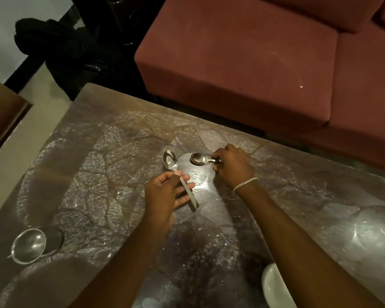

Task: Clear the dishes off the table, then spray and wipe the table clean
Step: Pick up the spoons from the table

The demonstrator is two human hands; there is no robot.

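On the streaky table, left hand and right hand grip steel spoons.

White dish half beyond the bottom edge

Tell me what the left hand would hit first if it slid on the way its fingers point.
Its fingers point right across the table. Past a short bare stretch, the left hand, holding a spoon, would probably meet the right hand near the wrist, though heights are unclear.

left hand pinching, right hand curled
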